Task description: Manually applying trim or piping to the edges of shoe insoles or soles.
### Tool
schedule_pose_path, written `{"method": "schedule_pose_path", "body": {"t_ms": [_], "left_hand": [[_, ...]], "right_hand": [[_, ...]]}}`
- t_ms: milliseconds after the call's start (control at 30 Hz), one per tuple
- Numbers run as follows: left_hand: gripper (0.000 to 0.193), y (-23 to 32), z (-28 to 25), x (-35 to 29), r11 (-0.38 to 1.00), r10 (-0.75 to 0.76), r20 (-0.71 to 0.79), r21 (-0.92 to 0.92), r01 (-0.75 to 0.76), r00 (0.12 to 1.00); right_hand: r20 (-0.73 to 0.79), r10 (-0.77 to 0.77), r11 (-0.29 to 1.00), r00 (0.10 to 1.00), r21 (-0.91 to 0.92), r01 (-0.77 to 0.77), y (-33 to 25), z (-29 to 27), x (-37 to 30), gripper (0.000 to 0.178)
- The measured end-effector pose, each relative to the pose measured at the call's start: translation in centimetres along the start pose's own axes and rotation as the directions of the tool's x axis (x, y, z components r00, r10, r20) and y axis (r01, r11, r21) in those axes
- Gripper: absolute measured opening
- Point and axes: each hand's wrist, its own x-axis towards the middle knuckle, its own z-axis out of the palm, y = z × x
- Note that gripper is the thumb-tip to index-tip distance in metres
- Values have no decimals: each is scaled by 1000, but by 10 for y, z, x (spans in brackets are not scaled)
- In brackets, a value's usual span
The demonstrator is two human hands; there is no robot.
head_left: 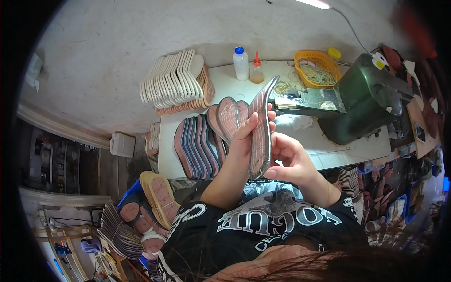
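A curved shoe insole (260,141), pinkish-brown with pale lines and a dark edge, stands tilted on its side above the table's front edge. My left hand (243,143) is closed round its middle, the thumb on the near face and the fingertips showing past the far edge. At the insole's lower end is my right hand (296,162), its fingers curled at the edge and the thumb by the rounded tip. Behind my left hand lie several loose pink insoles (227,116). A row of similar insoles with dark edges (195,146) stands to the left.
On the white table (366,149) stand a green machine (350,101), a yellow basket (317,68) of thin cord or bands, a blue-capped bottle (240,65) and a red-tipped bottle (257,71). Cream insoles (171,80) are stacked far left. More bundles (162,192) lie below left.
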Motion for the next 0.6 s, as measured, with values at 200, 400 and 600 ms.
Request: {"method": "schedule_pose_path", "body": {"t_ms": [200,400,600], "left_hand": [[35,10,0,-2,993,114,79,13,-115,990],[37,14,16,-6,840,442,136,284,-462,887],[38,2,9,-1,673,358,424,500,-545,832]], "right_hand": [[8,34,997,999,65,-35,-1,-4,-2,30],[-245,-74,988,967,115,105,5,-7,-2,26],[-220,-487,804,845,-491,336,10,-15,4,22]]}}
